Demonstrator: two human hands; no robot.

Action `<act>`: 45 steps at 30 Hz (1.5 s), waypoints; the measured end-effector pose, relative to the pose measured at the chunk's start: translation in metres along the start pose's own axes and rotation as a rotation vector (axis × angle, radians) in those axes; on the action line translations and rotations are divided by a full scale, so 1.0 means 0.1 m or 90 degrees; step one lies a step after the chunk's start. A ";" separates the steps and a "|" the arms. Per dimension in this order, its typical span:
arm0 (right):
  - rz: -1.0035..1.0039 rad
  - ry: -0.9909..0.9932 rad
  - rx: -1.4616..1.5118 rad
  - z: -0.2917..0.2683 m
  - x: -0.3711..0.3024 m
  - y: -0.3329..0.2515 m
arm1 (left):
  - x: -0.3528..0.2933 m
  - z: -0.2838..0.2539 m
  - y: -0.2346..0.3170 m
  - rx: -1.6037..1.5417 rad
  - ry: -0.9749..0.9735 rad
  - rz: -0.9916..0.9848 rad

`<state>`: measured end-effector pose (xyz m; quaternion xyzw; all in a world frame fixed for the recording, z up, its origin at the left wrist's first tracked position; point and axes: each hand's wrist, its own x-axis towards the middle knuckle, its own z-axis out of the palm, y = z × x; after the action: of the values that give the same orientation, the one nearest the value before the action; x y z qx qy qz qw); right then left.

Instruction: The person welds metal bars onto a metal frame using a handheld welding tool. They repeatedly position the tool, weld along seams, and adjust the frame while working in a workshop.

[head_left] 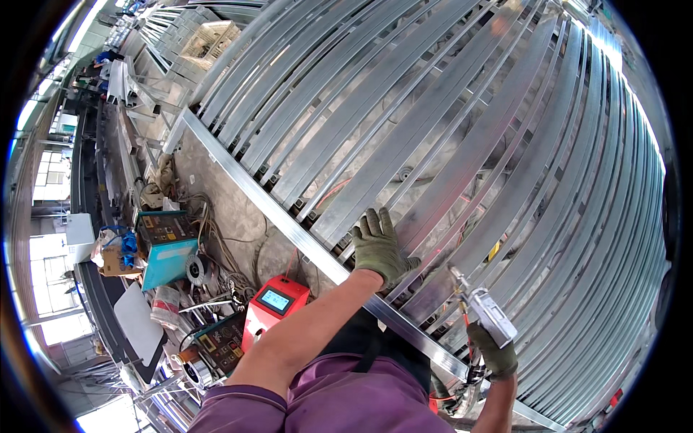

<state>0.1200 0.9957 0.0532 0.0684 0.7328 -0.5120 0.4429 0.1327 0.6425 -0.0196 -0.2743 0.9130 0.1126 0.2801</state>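
Note:
My left hand (379, 249), in a green work glove, lies palm down with its fingers spread on the flat silver metal bars (426, 231) near their near end. My right hand (494, 352), gloved alike, is closed around the grip of a silver handheld welding gun (489, 314). The gun's narrow nozzle points up and to the left, above the bars; whether its tip touches them I cannot tell. A shiny metal rail (274, 206) crosses the bars' near ends in front of my body.
Left of my forearm stands a red machine with a lit screen (278, 301). Beyond it are a teal-sided machine (170, 249), tangled cables (216, 238) and wire spools (195, 268) on the floor. A pale crate (209, 43) stands at the far left. Gaps between bars show the concrete floor.

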 end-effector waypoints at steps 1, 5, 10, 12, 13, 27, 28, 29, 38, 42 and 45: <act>0.036 -0.009 0.031 -0.12 -0.03 0.11 | 0.00 0.03 0.06 0.006 -0.004 -0.016; -0.029 0.041 0.024 -0.28 -0.07 0.31 | -0.03 -0.01 0.15 0.021 -0.009 -0.050; -0.030 0.020 0.051 -0.43 -0.10 0.49 | -0.07 -0.16 0.14 0.001 -0.028 -0.067; -0.032 0.029 0.072 -0.43 -0.14 0.44 | -0.07 -0.17 0.16 0.006 -0.031 -0.076; -0.050 0.026 0.062 -0.45 -0.14 0.47 | -0.07 -0.16 0.15 0.004 -0.029 -0.076; -0.261 0.406 -0.132 -0.06 0.41 0.91 | 0.05 0.20 0.06 -0.103 0.055 -0.062; -0.227 0.421 -0.178 -0.01 0.45 0.95 | 0.05 0.23 0.04 -0.103 0.068 -0.057; -0.198 0.412 -0.296 0.14 0.34 0.63 | 0.00 0.12 -0.01 -0.118 0.043 -0.061; -0.043 0.219 -0.616 0.41 0.34 0.31 | -0.05 0.23 -0.03 -0.119 0.089 -0.028; -0.046 0.067 -0.748 0.25 0.39 0.11 | -0.04 0.42 -0.06 -0.154 0.137 -0.010; -0.146 0.028 -0.725 0.24 0.49 -0.36 | -0.05 0.44 -0.08 -0.182 0.157 -0.015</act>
<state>0.0844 0.9420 0.0411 -0.2496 0.9046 -0.0800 0.3361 0.1601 0.6534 -0.0530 -0.3337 0.9119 0.2034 0.1257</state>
